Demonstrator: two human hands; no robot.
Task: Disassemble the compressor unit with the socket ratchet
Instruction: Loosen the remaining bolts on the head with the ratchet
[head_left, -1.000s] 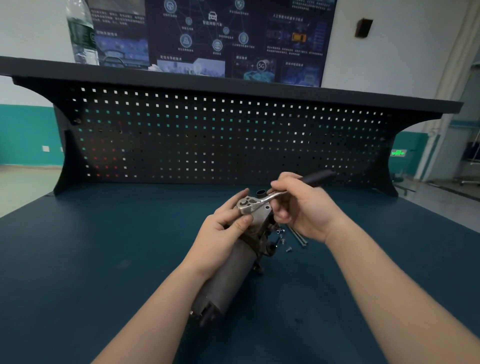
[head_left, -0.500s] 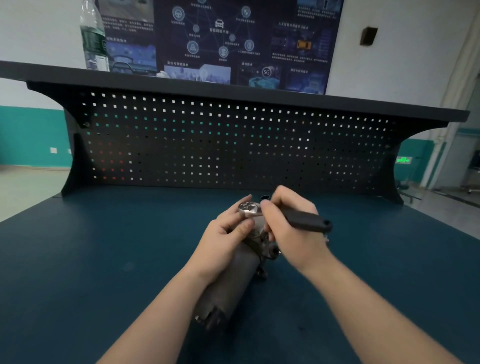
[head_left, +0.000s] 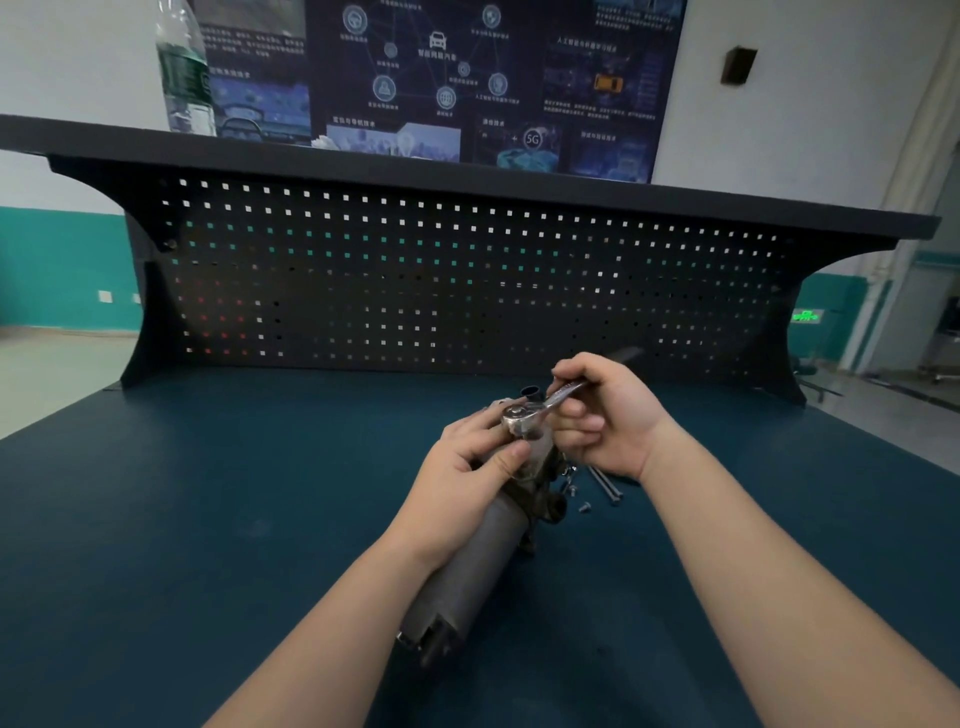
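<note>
Our left hand (head_left: 470, 470) gripped the compressor unit (head_left: 488, 551); right hand (head_left: 605, 415) pinched the socket ratchet (head_left: 540, 408) near its head. With so short a lever, we judged the socket could slip off the bolt.

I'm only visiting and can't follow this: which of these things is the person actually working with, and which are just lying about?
In use:
- compressor unit, held by left hand
- socket ratchet, held by right hand
- loose bolts beside the unit

Lying about:
- water bottle on the shelf
- pegboard

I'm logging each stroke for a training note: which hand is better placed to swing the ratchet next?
Right hand: it already grips the ratchet handle, while the left hand steadies the compressor unit.
</note>
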